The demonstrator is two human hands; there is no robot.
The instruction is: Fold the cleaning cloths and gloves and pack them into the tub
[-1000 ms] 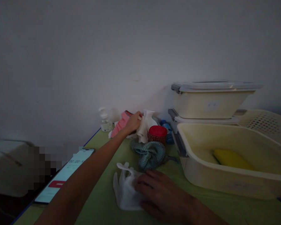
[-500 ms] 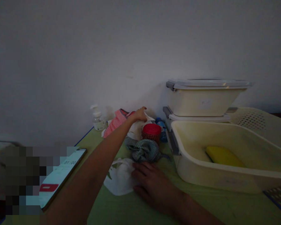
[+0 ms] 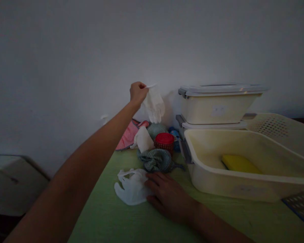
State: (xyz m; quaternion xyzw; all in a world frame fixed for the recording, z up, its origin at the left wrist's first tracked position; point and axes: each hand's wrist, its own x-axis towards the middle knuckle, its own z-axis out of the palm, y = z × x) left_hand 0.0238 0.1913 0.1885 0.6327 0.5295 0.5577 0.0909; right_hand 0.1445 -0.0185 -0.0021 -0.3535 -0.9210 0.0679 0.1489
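My left hand [image 3: 138, 92] is raised in front of the wall. Its fingers pinch the cuff of a thin white glove [image 3: 154, 104], which hangs with its fingers downward. Lower down, my right hand [image 3: 168, 195] lies on the table with fingers stretched out, the tips touching the edge of a second white glove [image 3: 134, 189] spread flat there. Behind that glove sits a bunched grey-green knitted cloth [image 3: 155, 160]. A crumpled white piece [image 3: 143, 140], whose kind I cannot make out, lies beside a red-topped roll [image 3: 164, 140] and a pink cloth [image 3: 128, 136].
At the right stands an open cream basin [image 3: 243, 182] with a yellow sponge-like item [image 3: 240, 163] inside. Stacked lidded boxes [image 3: 212, 109] and a perforated basket [image 3: 271, 125] are behind it. A blue bottle [image 3: 176, 140] rests between roll and basin.
My left hand has risen from the pile, lifting the white glove out. My right hand has barely moved. The phone at the left is no longer visible.
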